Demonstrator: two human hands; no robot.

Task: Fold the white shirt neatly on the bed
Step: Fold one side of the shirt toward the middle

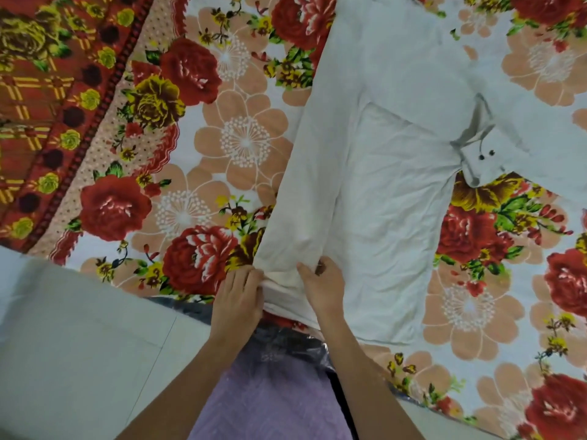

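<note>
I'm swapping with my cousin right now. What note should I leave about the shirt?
Left hand: grips the bunched near edge of the white shirt.
Right hand: on the same edge beside it; gripping or just pressing, unclear.
Shirt: lies lengthwise on the floral bed sheet, near end at the bed's edge. A sleeve with a buttoned cuff lies at its right side.
Done: the left side looks folded in over the body.
Left: probably fold in the right side and sleeve, then fold up the length.
</note>
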